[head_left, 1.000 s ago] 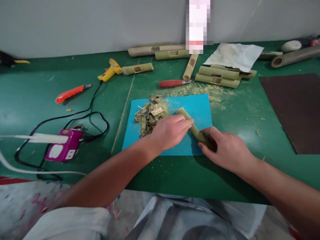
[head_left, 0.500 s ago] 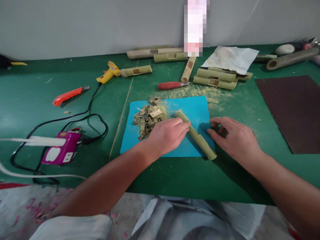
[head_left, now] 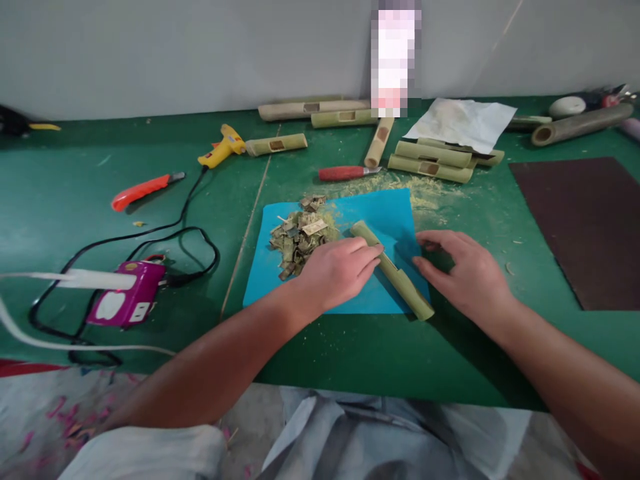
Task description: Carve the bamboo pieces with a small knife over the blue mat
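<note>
A green bamboo tube (head_left: 406, 288) with a notch cut in its side lies slantwise on a blue sheet (head_left: 370, 300). My left hand (head_left: 343, 267) holds the tube near its notch, fingers closed over its upper half. To the right, my right hand (head_left: 463, 267) is at the sheet's right edge, thumb and fingers apart. Its fingertips seem to touch that edge; I cannot tell whether they grip it. A pile of bamboo chips (head_left: 297, 247) with some fine dust sits on the sheet's left half, partly behind my left hand.
Behind the sheet are a red-handled knife (head_left: 343, 173) and several notched bamboo tubes (head_left: 435, 155), some under a white paper (head_left: 457, 123). A yellow glue gun (head_left: 220, 148), an orange cutter (head_left: 143, 192) and a purple power adapter (head_left: 127, 293) with cords lie left. A dark board (head_left: 585, 227) is right.
My right hand has shifted slightly left at the sheet's edge, and the sheet's right side looks a little bent. My left hand stays on the tube. The view has shifted slightly.
</note>
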{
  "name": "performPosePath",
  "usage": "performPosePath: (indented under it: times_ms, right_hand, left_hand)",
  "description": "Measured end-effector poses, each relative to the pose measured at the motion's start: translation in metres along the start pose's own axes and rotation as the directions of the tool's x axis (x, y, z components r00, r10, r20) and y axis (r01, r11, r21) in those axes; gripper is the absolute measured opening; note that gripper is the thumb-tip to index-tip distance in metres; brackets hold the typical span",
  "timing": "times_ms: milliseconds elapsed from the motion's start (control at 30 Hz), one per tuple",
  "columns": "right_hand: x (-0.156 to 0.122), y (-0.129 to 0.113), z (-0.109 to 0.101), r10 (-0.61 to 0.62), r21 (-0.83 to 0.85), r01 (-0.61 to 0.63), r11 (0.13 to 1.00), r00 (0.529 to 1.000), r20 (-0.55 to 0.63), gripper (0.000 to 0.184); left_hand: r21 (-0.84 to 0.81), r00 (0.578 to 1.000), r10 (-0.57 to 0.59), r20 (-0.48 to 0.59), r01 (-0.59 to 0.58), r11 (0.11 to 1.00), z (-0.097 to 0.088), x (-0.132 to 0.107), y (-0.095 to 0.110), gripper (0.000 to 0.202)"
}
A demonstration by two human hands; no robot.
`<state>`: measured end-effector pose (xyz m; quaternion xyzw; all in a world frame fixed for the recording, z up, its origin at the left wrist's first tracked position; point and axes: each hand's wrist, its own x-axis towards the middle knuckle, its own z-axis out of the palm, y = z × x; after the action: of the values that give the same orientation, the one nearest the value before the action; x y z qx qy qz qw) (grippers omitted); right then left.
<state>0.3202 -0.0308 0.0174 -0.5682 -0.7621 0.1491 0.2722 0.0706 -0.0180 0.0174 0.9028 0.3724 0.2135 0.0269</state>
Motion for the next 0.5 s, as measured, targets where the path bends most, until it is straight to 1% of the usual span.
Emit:
performPosePath:
  times_ms: [100, 167, 233, 333, 500]
  right_hand:
    - [0.0007, 0.002, 0.0014, 0.138, 0.057, -0.141, 0.988, 0.989, 0.057, 0.039]
    - [0.0026, 0.003, 0.0015, 0.183, 0.061, -0.19, 0.98, 0.978, 0.1, 0.041]
    - [0.0047, 0.0022, 0.0012, 0.199, 0.059, -0.206, 0.977, 0.973, 0.117, 0.044]
    - [0.0072, -0.0016, 0.0003, 0.204, 0.049, -0.211, 0.976, 0.973, 0.109, 0.052]
    - [0.0087, -0.0066, -0.0041, 0.204, -0.025, -0.202, 0.979, 0.973, 0.104, 0.055]
  left_hand:
    - [-0.006, 1.0, -0.006, 0.007, 0.006, 1.0, 0.001, -0.0003, 0.0001, 0.03]
    - [-0.007, 1.0, -0.003, -0.004, 0.003, 1.0, 0.0015, -0.0004, 0.0001, 0.03]
    - [-0.004, 1.0, 0.001, -0.018, -0.001, 1.0, 0.0014, -0.0002, 0.0003, 0.029]
    - [-0.003, 0.999, 0.014, -0.028, -0.014, 1.0, 0.0, 0.0005, 0.0012, 0.029]
    - [0.011, 0.998, 0.04, -0.045, -0.04, 0.999, -0.0021, 0.0019, 0.0022, 0.03]
